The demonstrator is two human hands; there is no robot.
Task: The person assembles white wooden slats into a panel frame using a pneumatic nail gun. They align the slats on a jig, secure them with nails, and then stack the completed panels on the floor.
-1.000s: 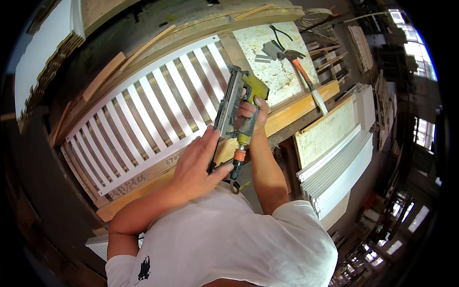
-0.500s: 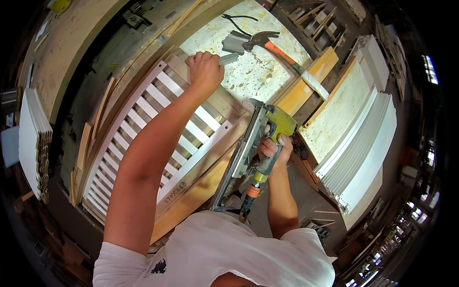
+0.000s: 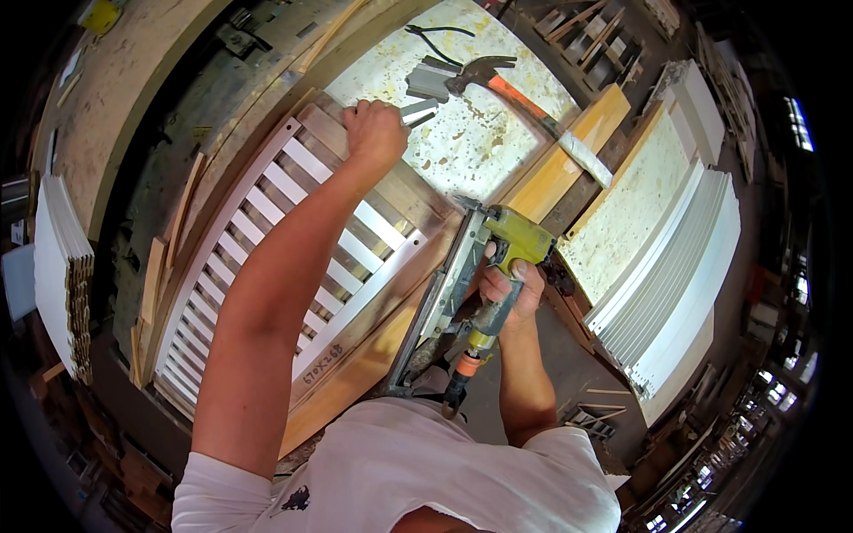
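Left hand point(image 3: 375, 131) is fisted at the white slatted panel's point(image 3: 267, 266) far corner, upper centre of frame, right hand point(image 3: 508, 286) gripping the yellow-green nail gun point(image 3: 480, 275) mid-frame beside its unfastened edge, nailing apparently not begun.

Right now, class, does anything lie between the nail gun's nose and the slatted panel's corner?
Nothing visible does: the nail gun in the right hand meets the slatted panel directly.

hammer point(image 3: 498, 80) behind slatted panel point(image 3: 267, 258), nailer point(image 3: 480, 275) right
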